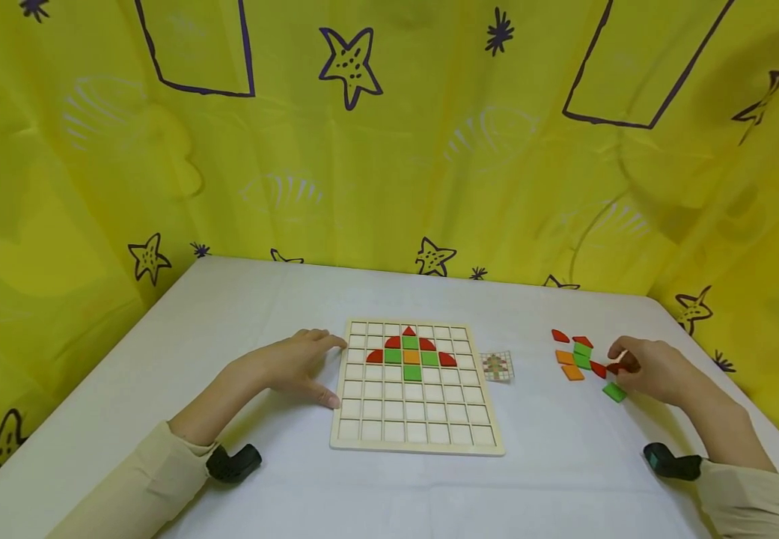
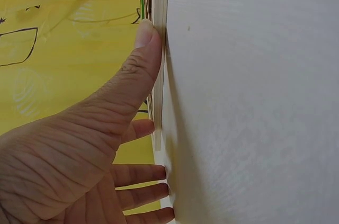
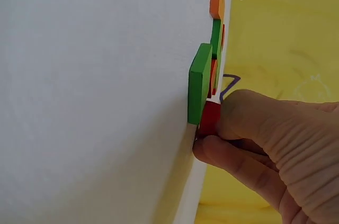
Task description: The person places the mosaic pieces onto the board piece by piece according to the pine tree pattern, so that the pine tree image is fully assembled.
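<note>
A pale wooden grid board [image 1: 393, 432] lies on the table, with red, green and orange tiles set in its upper cells. My left hand [image 1: 298, 363] touches the board's left edge, its thumb [image 2: 144, 34] and index finger against the rim and the other fingers spread beside it. Over on the right, my right hand [image 1: 655, 370] pinches a small red tile [image 3: 210, 118] between thumb and fingers, low at the tabletop. Just beside that tile lies a green square tile [image 1: 614, 392]. The red tile's full outline is hidden by the fingers.
Loose tiles cluster left of my right hand: a red quarter-round tile [image 1: 560, 336], orange squares [image 1: 572, 372], green squares [image 1: 583, 349] and more red ones. A small pattern card [image 1: 497, 366] lies against the board's right side. Yellow curtain [image 1: 389, 150] surrounds the white table [image 1: 281, 494].
</note>
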A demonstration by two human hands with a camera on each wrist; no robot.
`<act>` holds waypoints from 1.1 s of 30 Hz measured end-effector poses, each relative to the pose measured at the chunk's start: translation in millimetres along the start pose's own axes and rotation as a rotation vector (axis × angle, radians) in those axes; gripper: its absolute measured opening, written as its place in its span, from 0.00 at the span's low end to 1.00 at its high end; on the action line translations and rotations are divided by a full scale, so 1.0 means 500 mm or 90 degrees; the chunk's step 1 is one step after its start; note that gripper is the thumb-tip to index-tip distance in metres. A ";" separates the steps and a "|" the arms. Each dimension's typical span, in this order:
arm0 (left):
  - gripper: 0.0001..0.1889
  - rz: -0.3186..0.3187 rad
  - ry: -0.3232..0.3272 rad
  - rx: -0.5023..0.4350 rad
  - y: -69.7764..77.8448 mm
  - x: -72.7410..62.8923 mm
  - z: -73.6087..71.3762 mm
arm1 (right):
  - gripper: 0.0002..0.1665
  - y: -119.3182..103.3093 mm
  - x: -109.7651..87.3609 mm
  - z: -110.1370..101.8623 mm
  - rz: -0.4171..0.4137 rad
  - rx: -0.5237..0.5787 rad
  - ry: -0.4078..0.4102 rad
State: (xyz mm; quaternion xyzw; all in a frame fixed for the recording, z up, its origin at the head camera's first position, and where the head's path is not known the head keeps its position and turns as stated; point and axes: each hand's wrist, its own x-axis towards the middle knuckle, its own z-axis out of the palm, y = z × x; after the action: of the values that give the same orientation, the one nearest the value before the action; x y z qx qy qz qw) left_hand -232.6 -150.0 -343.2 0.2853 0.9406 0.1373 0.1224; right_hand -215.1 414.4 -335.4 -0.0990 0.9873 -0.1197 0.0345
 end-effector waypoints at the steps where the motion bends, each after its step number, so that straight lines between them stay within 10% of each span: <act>1: 0.49 -0.001 0.000 -0.001 0.000 -0.001 0.000 | 0.14 0.001 0.000 -0.001 -0.001 0.003 -0.001; 18: 0.49 -0.010 -0.017 -0.003 -0.002 0.000 -0.007 | 0.05 -0.030 -0.001 0.001 -0.088 0.082 0.139; 33: 0.51 -0.034 -0.057 0.016 0.010 0.015 -0.024 | 0.07 -0.126 0.001 -0.019 -0.071 0.167 0.145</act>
State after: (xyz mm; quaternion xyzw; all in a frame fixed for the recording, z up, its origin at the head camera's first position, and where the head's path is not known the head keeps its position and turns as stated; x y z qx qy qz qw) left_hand -239.6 -144.0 -331.5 0.2675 0.9431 0.1093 0.1647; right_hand -204.5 356.4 -310.9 -0.1337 0.9538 -0.2593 -0.0720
